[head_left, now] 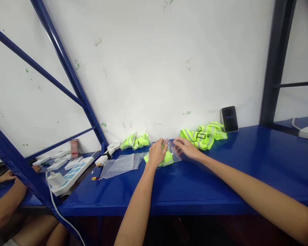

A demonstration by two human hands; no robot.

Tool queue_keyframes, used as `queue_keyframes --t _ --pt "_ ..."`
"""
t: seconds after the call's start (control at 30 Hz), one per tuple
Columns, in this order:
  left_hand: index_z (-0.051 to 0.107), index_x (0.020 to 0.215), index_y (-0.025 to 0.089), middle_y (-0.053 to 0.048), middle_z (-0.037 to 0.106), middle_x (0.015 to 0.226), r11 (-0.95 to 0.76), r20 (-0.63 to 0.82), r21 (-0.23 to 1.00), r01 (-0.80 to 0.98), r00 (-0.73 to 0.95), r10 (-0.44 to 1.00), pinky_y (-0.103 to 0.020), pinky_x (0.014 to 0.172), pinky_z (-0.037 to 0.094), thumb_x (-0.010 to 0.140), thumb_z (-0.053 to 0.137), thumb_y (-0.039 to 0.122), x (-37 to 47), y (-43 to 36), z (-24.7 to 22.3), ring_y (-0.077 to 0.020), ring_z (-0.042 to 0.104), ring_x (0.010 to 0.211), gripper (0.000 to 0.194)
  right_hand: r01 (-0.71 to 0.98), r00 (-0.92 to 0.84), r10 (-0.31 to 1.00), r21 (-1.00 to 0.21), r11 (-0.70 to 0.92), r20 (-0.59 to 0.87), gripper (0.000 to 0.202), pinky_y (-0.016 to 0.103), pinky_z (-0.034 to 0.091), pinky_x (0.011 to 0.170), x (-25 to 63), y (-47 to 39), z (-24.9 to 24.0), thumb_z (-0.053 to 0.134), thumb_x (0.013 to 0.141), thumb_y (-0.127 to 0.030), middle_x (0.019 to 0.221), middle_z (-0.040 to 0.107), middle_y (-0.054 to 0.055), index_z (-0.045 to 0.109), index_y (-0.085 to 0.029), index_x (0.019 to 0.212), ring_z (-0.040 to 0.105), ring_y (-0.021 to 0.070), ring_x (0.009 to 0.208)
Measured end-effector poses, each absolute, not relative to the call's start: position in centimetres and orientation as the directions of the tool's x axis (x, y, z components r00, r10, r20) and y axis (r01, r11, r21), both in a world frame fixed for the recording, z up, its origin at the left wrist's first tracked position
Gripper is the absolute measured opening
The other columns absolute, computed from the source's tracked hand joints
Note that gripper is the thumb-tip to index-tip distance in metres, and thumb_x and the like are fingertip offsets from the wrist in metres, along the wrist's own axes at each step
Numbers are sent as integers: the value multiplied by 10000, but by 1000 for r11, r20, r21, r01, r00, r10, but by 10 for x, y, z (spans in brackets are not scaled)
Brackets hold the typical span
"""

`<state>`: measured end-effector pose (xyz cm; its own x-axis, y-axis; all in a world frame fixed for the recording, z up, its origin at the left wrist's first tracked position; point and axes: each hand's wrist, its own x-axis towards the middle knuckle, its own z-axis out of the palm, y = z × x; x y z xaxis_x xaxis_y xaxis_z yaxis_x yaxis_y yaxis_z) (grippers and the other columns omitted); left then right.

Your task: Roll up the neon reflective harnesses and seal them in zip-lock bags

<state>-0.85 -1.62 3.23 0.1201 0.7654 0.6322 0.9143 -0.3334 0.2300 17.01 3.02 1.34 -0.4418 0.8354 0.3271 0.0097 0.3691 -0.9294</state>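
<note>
Plastic bags (119, 166) perhaps against neon bundle (167, 159)

A: What is the principal object, and where does it lie?

B: A clear plastic bag (177, 155), resting on the blue surface (207, 181); the film is thin, creased and glossy.

A: And its contents?

B: A bundle of reflective fabric (167, 159), fluorescent yellow-green with pale grey bands, crumpled into a compact mass and showing through the film.

A: How is the bag oriented?

B: It lies low, its red-lined edge (173, 149) toward the right, running obliquely from upper left to lower right. The fabric sits left of this edge.

A: Is the edge sealed?

B: That cannot be determined; the upper portion is partly hidden.
</note>
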Motion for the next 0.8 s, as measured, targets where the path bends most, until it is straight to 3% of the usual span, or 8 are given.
queue_keyframes --t 0.1,0.23,0.33,0.43,0.53,0.63,0.7,0.8 --pt "556 987 224 -39 682 916 -273 645 212 938 75 761 -269 700 421 978 332 368 -9 -17 31 -183 637 838 266 103 -562 736 -850 516 378 284 269 474 578 176 22 18 563 831 -475 759 587 4 592 -193 851 584 150 637" --pt "540 985 232 -37 677 919 -269 644 214 939 72 761 -267 692 408 983 323 379 -11 -16 30 -186 634 838 263 262 -703 660 -766 588 266 454 283 456 617 184 20 24 508 860 -551 650 587 21 615 -164 648 561 150 597" --pt "538 986 234 -37 676 927 -257 651 224 940 52 758 -269 690 406 986 316 380 -11 -15 28 -189 631 846 266 315 -701 691 -794 520 175 549 299 455 595 195 29 26 475 865 -596 612 625 64 634 -147 590 585 175 580" --pt "539 986 233 -38 675 919 -245 658 219 944 42 752 -271 684 400 987 312 381 -10 -16 27 -192 630 840 271 370 -561 793 -785 498 239 571 309 454 580 204 40 24 498 851 -601 581 634 89 629 -139 542 591 184 559" --pt "543 987 227 -38 672 901 -242 667 190 951 56 743 -274 682 397 988 313 385 -8 -18 27 -190 630 815 279 308 -505 805 -806 506 312 462 304 476 580 198 43 19 557 828 -565 720 688 88 702 -127 793 626 195 624" --pt "548 997 228 -33 673 914 -240 680 157 958 71 730 -267 703 401 987 333 379 -6 -20 27 -177 631 822 263 145 -544 755 -845 514 366 458 313 515 718 180 36 16 649 782 -479 981 713 88 664 -155 1105 662 217 834" --pt "548 1003 229 -29 677 927 -238 687 141 961 78 723 -261 715 401 987 346 367 -5 -21 27 -168 634 835 245 86 -550 727 -838 539 411 412 327 502 802 168 30 15 667 768 -449 992 721 89 693 -145 1046 656 226 883" --pt "544 1001 229 -27 681 935 -231 704 112 967 87 705 -265 725 397 990 346 353 -3 -23 26 -164 634 848 235 65 -502 740 -834 548 447 325 323 488 772 159 26 12 675 753 -436 848 730 80 723 -129 847 645 215 791"
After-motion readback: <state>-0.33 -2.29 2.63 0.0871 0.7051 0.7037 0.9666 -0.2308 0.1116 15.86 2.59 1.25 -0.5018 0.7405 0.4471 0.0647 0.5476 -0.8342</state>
